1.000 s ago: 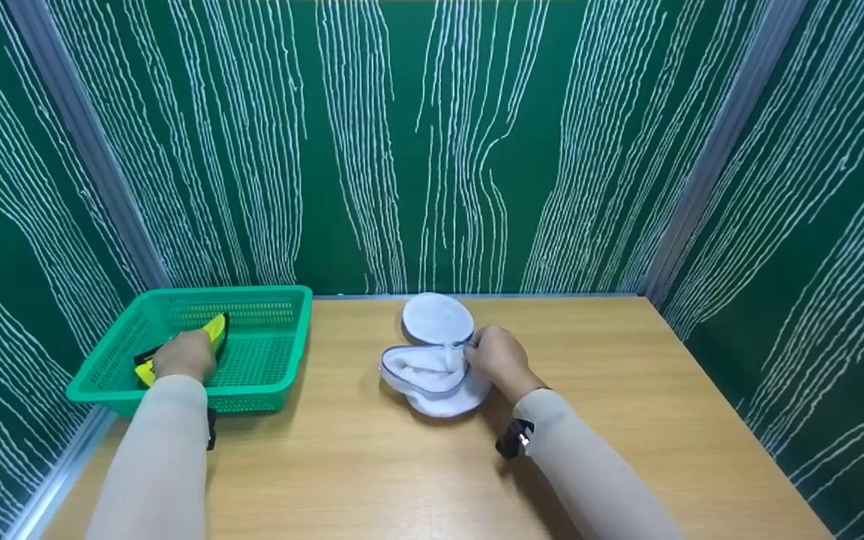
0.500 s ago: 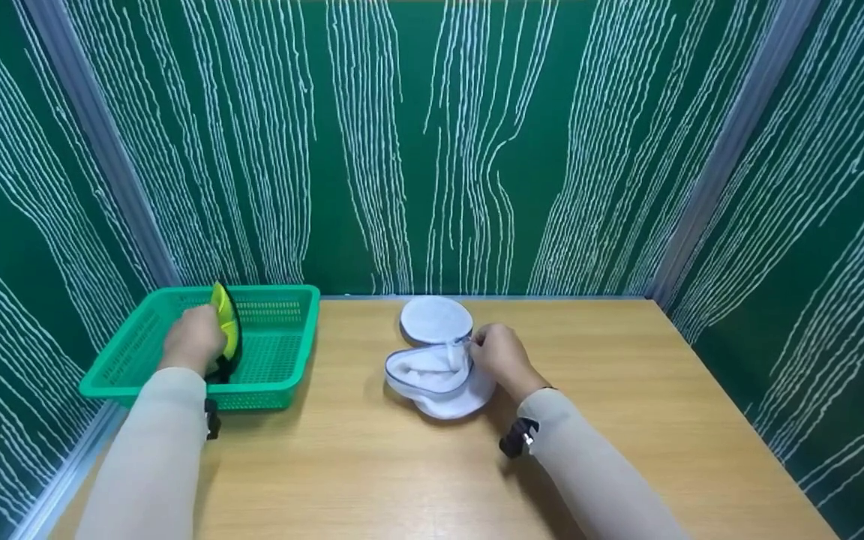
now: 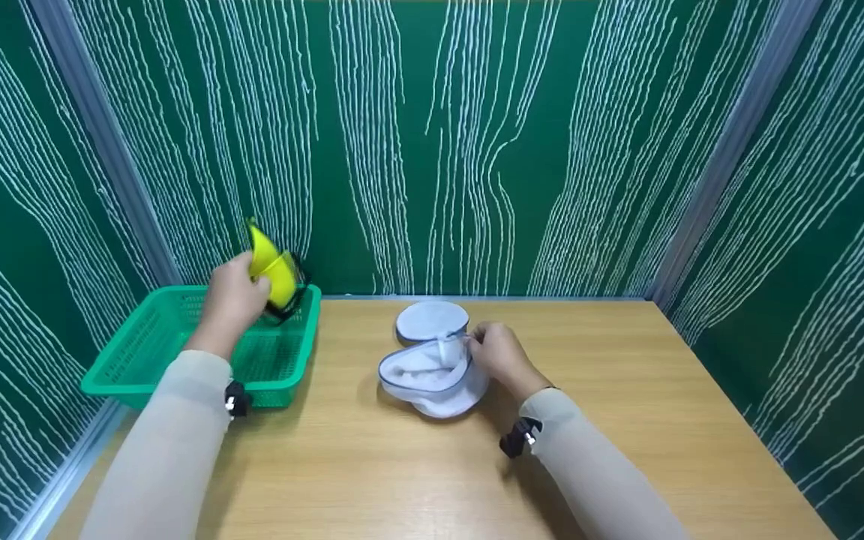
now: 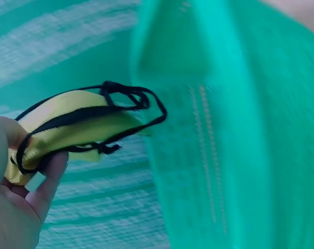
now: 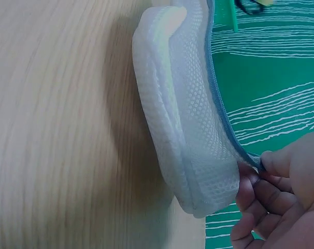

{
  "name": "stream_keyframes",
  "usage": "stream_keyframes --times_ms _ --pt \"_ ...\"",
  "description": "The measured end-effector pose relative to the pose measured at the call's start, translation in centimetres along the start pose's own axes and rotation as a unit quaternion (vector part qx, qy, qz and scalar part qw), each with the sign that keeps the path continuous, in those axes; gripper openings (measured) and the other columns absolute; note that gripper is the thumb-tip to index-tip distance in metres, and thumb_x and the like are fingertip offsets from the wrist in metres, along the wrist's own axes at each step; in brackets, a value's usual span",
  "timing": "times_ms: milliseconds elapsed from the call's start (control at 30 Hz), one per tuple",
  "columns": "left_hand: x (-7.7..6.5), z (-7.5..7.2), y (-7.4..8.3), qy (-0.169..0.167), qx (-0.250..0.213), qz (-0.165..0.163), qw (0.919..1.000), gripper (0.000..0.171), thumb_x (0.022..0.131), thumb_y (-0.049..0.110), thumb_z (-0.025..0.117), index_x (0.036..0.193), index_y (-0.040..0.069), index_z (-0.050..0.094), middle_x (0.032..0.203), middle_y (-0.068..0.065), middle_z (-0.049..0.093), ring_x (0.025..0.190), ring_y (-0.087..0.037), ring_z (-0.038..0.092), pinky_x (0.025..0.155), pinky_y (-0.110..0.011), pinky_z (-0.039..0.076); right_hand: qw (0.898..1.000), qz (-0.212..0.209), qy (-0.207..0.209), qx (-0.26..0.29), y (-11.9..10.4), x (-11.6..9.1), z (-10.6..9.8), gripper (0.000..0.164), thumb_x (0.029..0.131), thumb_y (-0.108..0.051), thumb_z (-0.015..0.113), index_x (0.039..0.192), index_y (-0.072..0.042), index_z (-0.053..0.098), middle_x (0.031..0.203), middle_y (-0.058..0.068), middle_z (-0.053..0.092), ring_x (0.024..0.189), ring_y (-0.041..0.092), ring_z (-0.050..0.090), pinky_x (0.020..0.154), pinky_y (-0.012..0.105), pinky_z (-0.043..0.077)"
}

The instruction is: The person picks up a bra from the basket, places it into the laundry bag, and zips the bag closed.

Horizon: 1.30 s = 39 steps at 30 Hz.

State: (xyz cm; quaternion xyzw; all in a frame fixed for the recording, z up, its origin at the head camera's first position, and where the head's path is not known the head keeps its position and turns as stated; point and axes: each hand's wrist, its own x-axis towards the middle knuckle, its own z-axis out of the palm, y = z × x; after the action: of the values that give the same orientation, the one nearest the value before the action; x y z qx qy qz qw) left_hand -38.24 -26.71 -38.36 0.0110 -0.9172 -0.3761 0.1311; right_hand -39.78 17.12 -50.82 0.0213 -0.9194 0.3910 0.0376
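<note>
My left hand [image 3: 235,296] grips a curved yellow garment with black straps [image 3: 273,276], cupped like a bra, above the right side of the green basket [image 3: 313,337]. In the left wrist view, the garment's black trim and looped straps [image 4: 157,111] hang out past my thumb and fingers. On the table stands a white mesh laundry bag [image 3: 451,401] with its round lid [image 3: 432,321] flipped back and its mouth open. My right hand [image 3: 503,352] pinches the bag's grey-blue zip edge [image 5: 234,142] near the lid hinge. White padding or cloth shows inside the mouth.
The wooden table [image 3: 402,480] reaches back to green walls [image 3: 349,262] with white streaks. Metal posts [image 3: 691,217] stand at the corners. The basket sits at the table's left rear.
My left hand has lifted the yellow garment up out of the basket and moved right with it. My right hand keeps hold of the bag, whose lid and mouth have tilted slightly.
</note>
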Motion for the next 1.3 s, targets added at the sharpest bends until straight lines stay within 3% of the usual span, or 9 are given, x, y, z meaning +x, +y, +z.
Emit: stream_keyframes --times_ms 167,400,600,700,800,933,1033,1133,1300 --pt "-0.6 1.6 3.6 0.035 -0.076 0.044 0.9955 0.051 0.110 0.011 0.056 0.159 -0.002 0.056 0.154 -0.028 0.066 0.129 -0.040 0.066 0.116 -0.059 0.059 1.000 0.001 -0.003 0.010 -0.3 -0.1 0.1 0.018 0.111 -0.013 0.069 0.099 -0.002 0.077 0.094 0.011 0.071 0.086 0.023 0.066 0.067 0.029 0.056" --pt "-1.9 5.5 7.2 0.043 -0.174 0.088 0.9799 0.032 0.109 0.012 0.065 0.136 -0.003 0.069 0.127 -0.022 0.072 0.106 -0.030 0.063 0.096 -0.044 0.061 1.000 -0.006 -0.004 0.017 0.0 0.0 0.3 0.017 0.111 -0.013 0.070 0.099 -0.003 0.076 0.095 0.011 0.072 0.087 0.024 0.067 0.070 0.030 0.057" --pt "-3.2 9.8 8.8 0.018 -0.266 0.112 0.9573 0.042 0.106 0.010 0.071 0.147 0.001 0.067 0.136 -0.020 0.075 0.119 -0.030 0.071 0.108 -0.047 0.063 0.999 -0.024 0.006 0.021 0.1 -0.1 0.3 0.018 0.110 -0.012 0.071 0.094 -0.004 0.076 0.088 0.007 0.069 0.083 0.021 0.064 0.070 0.029 0.053" --pt "-3.8 12.2 8.6 0.005 -0.276 0.117 0.9538 0.050 0.106 0.010 0.071 0.155 0.004 0.063 0.143 -0.019 0.074 0.127 -0.032 0.071 0.114 -0.052 0.061 0.999 -0.032 0.007 0.021 0.1 -0.2 0.3 0.020 0.109 -0.012 0.072 0.092 -0.004 0.075 0.085 0.005 0.067 0.081 0.020 0.062 0.068 0.028 0.051" --pt "-4.4 14.6 7.9 -0.018 -0.250 0.118 0.9608 0.053 0.108 0.012 0.070 0.159 0.007 0.062 0.150 -0.017 0.072 0.134 -0.033 0.070 0.118 -0.054 0.060 0.999 -0.030 0.003 0.027 0.1 -0.2 0.4 0.019 0.109 -0.011 0.071 0.093 -0.005 0.075 0.086 0.006 0.069 0.080 0.020 0.063 0.067 0.028 0.052" --pt "-5.4 17.5 7.0 -0.076 -0.197 0.121 0.9701 0.050 0.111 0.012 0.067 0.161 0.010 0.062 0.158 -0.014 0.068 0.141 -0.033 0.068 0.121 -0.055 0.056 0.999 -0.021 -0.001 0.032 0.2 -0.2 0.4 0.018 0.110 -0.012 0.070 0.095 -0.004 0.076 0.091 0.009 0.071 0.083 0.021 0.065 0.068 0.029 0.055" --pt "-6.0 19.1 6.3 -0.110 -0.126 0.149 0.9745 0.050 0.111 0.010 0.066 0.161 0.011 0.064 0.157 -0.013 0.068 0.141 -0.033 0.067 0.123 -0.055 0.055 0.999 -0.021 -0.006 0.031 0.3 -0.2 0.5 0.017 0.111 -0.012 0.070 0.098 -0.004 0.077 0.094 0.011 0.073 0.086 0.022 0.066 0.070 0.029 0.057" --pt "-6.4 20.3 5.9 -0.134 -0.051 0.191 0.9711 0.055 0.109 0.007 0.067 0.164 0.013 0.061 0.159 -0.014 0.067 0.143 -0.034 0.067 0.125 -0.054 0.053 0.999 -0.018 -0.011 0.034 0.3 -0.2 0.5 0.016 0.111 -0.012 0.070 0.100 -0.003 0.077 0.096 0.012 0.075 0.086 0.022 0.066 0.072 0.029 0.057" --pt "-6.6 21.7 5.6 -0.187 0.060 0.231 0.9530 0.068 0.105 0.003 0.071 0.168 0.024 0.057 0.166 -0.008 0.062 0.144 -0.034 0.067 0.125 -0.052 0.054 0.999 0.001 -0.012 0.048 0.3 -0.1 0.4 0.017 0.112 -0.013 0.068 0.099 -0.005 0.075 0.095 0.009 0.072 0.086 0.021 0.064 0.070 0.027 0.054"
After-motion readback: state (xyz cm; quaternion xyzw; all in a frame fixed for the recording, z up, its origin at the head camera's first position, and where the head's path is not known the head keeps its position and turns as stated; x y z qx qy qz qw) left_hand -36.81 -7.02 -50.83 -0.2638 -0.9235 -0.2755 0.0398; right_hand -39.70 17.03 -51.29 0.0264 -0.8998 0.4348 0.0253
